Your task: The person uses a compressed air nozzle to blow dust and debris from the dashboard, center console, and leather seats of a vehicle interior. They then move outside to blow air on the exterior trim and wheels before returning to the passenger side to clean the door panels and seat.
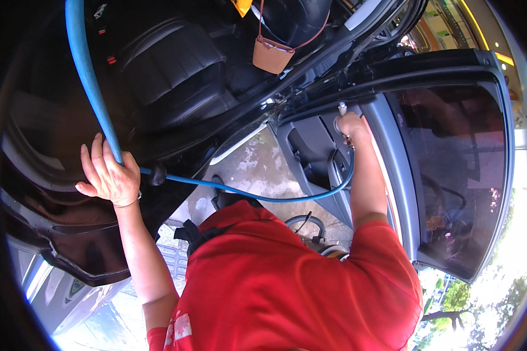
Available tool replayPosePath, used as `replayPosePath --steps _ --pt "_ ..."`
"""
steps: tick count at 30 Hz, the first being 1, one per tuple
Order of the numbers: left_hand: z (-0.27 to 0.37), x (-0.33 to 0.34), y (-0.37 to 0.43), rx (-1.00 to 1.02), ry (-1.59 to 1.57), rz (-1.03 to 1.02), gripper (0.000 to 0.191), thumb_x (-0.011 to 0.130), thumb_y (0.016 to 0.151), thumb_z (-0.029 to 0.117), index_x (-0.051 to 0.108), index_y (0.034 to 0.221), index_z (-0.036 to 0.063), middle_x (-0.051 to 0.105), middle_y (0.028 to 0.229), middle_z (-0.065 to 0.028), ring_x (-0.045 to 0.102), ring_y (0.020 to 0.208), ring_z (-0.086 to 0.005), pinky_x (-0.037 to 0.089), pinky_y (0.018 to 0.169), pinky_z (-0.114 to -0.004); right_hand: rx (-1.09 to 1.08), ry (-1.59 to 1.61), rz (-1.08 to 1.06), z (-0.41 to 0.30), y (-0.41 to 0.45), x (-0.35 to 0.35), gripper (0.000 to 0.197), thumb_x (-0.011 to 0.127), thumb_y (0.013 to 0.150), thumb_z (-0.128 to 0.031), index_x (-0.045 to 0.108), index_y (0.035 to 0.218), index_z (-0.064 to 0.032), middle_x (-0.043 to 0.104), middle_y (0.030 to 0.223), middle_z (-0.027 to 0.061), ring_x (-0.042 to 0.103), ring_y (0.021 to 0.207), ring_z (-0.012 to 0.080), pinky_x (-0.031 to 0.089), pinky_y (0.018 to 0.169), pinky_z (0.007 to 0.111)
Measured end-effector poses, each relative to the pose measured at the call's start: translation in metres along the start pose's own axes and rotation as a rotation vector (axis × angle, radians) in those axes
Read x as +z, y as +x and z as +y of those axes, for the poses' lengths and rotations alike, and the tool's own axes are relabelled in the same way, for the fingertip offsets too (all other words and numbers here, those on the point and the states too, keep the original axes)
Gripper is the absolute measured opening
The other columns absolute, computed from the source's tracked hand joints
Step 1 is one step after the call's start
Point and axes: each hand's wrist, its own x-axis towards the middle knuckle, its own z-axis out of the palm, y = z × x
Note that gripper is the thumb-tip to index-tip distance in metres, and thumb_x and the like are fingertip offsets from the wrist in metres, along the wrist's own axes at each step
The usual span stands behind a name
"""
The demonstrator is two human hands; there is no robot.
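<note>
A thick blue hose [88, 66] comes down from the top left into my left hand [107, 171], passing under the thumb side. Three fingers of that hand are spread over the dark car body. Beyond the hand the hose carries a black ball-shaped stopper [158, 173] and sags across to the right. There my right hand [351, 125] grips a hose-fed gun [342, 108], its pale tip showing above the fist and its fitting below. Fingers hide most of the gun's body. It is close to the grey inner panel [309, 136] of an open car door.
Beyond the sill is a black leather seat [171, 66]. A brown pouch [272, 55] hangs by a strap near the steering wheel [298, 22]. The tinted door window [456, 175] stands at right. Below, a machine with a grey hose [307, 219] sits on the ground.
</note>
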Motion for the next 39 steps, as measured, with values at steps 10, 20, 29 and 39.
replayPosePath --steps 10,20,29,39 --pt "-0.003 0.002 0.000 0.004 -0.024 0.000 0.028 0.059 0.086 0.021 0.067 0.112 0.0150 0.067 0.123 0.0055 0.058 0.125 -0.0233 -0.013 0.115 -0.052 -0.358 0.095 0.655 -0.007 -0.038 -0.120 0.049 0.060 0.096 -0.039 0.064 0.099 0.0103 0.069 0.087 0.0283 0.070 0.089 0.0396 0.052 0.080 0.045" --pt "-0.003 0.000 -0.001 -0.012 -0.065 -0.014 0.031 0.059 0.086 0.025 0.067 0.116 0.0202 0.064 0.128 0.0076 0.055 0.129 -0.0197 -0.010 0.115 -0.052 -0.294 0.071 0.541 0.017 -0.125 -0.126 0.047 0.059 0.094 -0.035 0.065 0.108 0.0095 0.067 0.096 0.0332 0.067 0.101 0.0437 0.049 0.090 0.045" --pt "-0.008 -0.004 -0.002 0.033 -0.172 -0.033 0.039 0.062 0.082 0.028 0.063 0.121 0.0224 0.060 0.132 0.0081 0.049 0.134 -0.0179 -0.006 0.116 -0.050 -0.237 -0.088 0.248 0.026 -0.126 -0.066 0.042 0.064 0.089 -0.030 0.071 0.097 0.0106 0.069 0.092 0.0314 0.070 0.096 0.0401 0.052 0.084 0.043" --pt "-0.007 -0.004 0.001 0.036 -0.148 -0.020 0.037 0.060 0.082 0.023 0.064 0.118 0.0170 0.063 0.128 0.0067 0.053 0.131 -0.0208 -0.002 0.115 -0.049 -0.467 -0.059 0.938 -0.027 -0.101 -0.253 0.055 0.059 0.092 -0.045 0.068 0.089 0.0087 0.069 0.080 0.0264 0.071 0.086 0.0397 0.053 0.076 0.046"
